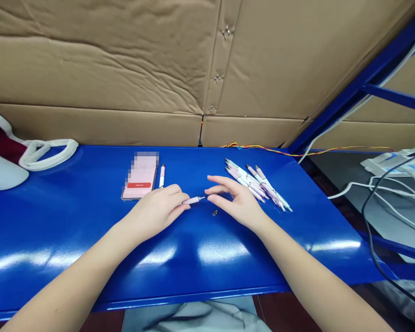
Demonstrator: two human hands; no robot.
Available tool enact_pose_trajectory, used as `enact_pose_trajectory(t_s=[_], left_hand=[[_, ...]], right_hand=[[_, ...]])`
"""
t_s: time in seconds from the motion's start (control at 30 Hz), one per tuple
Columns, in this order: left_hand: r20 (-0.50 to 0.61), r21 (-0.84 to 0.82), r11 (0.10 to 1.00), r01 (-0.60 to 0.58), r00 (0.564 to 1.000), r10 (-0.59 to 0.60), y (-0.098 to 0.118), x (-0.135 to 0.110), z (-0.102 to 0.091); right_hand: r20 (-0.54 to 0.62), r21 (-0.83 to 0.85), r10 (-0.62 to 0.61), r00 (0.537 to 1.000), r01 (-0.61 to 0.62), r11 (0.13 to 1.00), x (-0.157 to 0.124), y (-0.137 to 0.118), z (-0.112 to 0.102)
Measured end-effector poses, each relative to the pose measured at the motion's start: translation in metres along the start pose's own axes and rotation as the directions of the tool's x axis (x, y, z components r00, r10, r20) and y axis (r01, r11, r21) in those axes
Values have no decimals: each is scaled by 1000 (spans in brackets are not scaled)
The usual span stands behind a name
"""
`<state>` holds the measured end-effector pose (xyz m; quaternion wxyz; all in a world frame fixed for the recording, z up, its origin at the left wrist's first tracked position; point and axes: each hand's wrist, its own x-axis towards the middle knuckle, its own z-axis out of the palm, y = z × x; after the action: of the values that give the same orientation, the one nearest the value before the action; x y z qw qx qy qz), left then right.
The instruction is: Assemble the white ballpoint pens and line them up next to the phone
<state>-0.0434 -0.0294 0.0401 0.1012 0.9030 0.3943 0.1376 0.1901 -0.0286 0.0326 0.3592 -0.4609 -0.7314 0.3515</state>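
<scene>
A pale pink pen (193, 200) with a slim metal tip is held level above the blue worktop, its rear end pinched in the left hand (155, 212) and its tip pointing right, just short of the open fingers of the right hand (237, 203). A small metal fitting (215, 212), too small to identify further, lies on its side on the worktop just below the tip. A loose stack of white-and-pink pens (256, 184) lies just beyond the right hand, the pens overlapping, roughly parallel, and angled diagonally.
</scene>
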Motion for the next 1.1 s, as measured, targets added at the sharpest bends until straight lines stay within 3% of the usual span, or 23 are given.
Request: enact_pose_trajectory(t_s=[0.07,0.17,0.33,0.4,0.5,0.6,1.1], left_hand=[[-7,-14,1000,8,1000,-8,-3,0,-1],[-6,-35,999,29,1000,-30,-7,0,-3],[15,-21,999,46,999,-46,-6,0,-5],[19,-10,999,42,999,-42,-5,0,-4],[7,-12,1000,28,1000,-28,-5,0,-2],[-3,-22,1000,8,1000,-8,-4,0,2],[72,48,999,-14,997,10,2,2,8]], right_hand=[[100,-115,-45,994,57,992,1,2,-14],[296,-314,-110,949,205,927,1,4,-26],[428,-335,-126,895,287,897,1,6,-17],[376,-307,-115,919,241,921,0,6,-12],[193,-228,-87,977,131,965,1,7,-6],[59,-181,-126,990,135,974,1,7,0],[61,-184,-202,978,210,960,0,7,16]])
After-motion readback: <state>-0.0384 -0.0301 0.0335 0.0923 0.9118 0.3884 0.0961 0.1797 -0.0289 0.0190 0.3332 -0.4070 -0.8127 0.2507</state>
